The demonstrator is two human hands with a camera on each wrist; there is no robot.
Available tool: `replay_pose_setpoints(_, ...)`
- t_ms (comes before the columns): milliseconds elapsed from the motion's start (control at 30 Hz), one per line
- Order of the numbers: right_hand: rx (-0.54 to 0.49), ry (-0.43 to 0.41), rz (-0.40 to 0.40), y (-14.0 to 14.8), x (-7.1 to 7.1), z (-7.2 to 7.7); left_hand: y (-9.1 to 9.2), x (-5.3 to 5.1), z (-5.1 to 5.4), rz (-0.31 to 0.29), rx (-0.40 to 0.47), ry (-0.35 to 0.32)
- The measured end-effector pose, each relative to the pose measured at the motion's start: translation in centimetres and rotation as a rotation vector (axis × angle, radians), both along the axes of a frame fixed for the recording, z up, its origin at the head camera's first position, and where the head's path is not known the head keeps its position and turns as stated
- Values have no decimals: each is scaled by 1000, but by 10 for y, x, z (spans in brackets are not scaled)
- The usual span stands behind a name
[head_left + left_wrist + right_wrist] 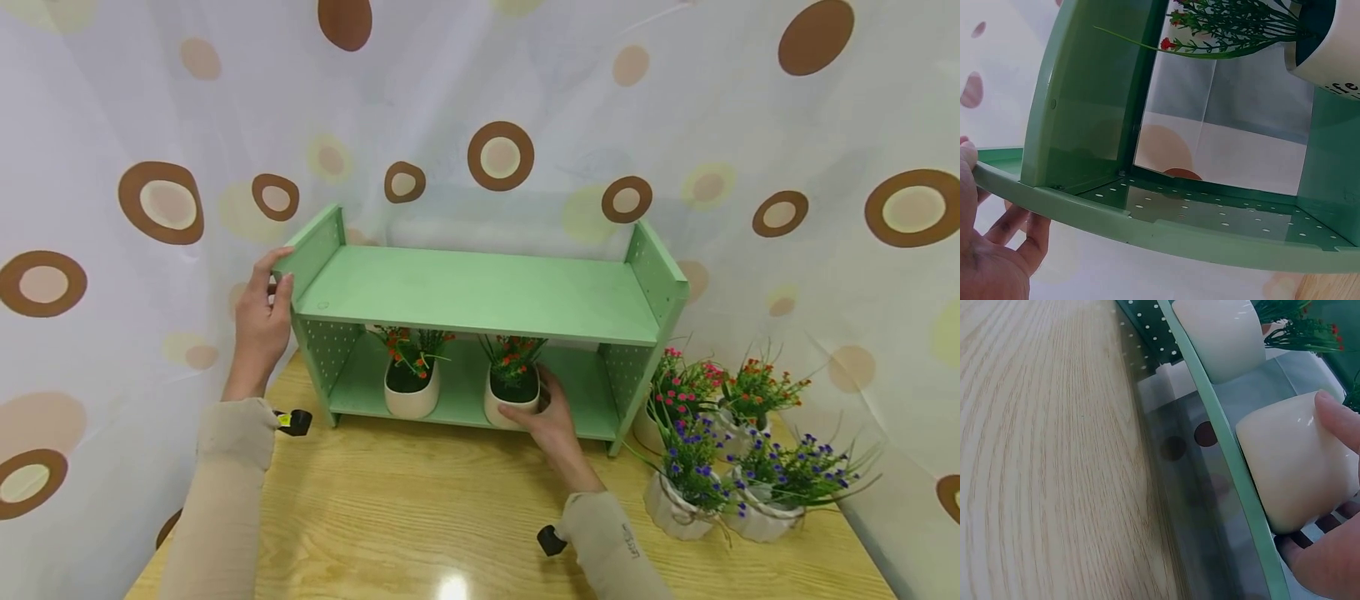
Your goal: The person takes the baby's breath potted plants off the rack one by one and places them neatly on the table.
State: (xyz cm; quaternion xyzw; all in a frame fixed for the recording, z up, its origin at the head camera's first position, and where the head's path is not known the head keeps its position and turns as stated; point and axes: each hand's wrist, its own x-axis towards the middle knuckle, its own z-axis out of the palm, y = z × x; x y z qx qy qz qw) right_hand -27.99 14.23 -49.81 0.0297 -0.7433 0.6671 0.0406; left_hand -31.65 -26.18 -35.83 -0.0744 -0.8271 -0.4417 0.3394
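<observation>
A green two-tier shelf (480, 292) stands on the wooden table. My left hand (262, 329) holds the upper front corner of its left side panel (1085, 94), with fingers on the outside in the left wrist view. On the lower tier, my right hand (553, 425) grips a white flower pot (497, 408) from its right side, thumb at the front. Orange-red flowers (515, 358) grow from this pot; the upper tier partly hides them in the head view. To its left sits a second white pot (412, 403) with similar flowers, apart from both hands.
Several potted plants crowd the table right of the shelf, with pink flowers (678, 392), orange-red flowers (757, 383) and purple flowers (693, 454). A patterned curtain (555, 92) hangs behind. Bare wood tabletop (420, 508) lies in front of the shelf.
</observation>
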Motion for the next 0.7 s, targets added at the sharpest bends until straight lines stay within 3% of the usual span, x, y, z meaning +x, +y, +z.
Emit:
replay_pose_setpoints(400,-32,-11,-1,11,12,2,2,0,1,-13,6,10)
replay_pose_setpoints(700,-2,-29,6,23,27,3,2,4,2,-12,9,-12)
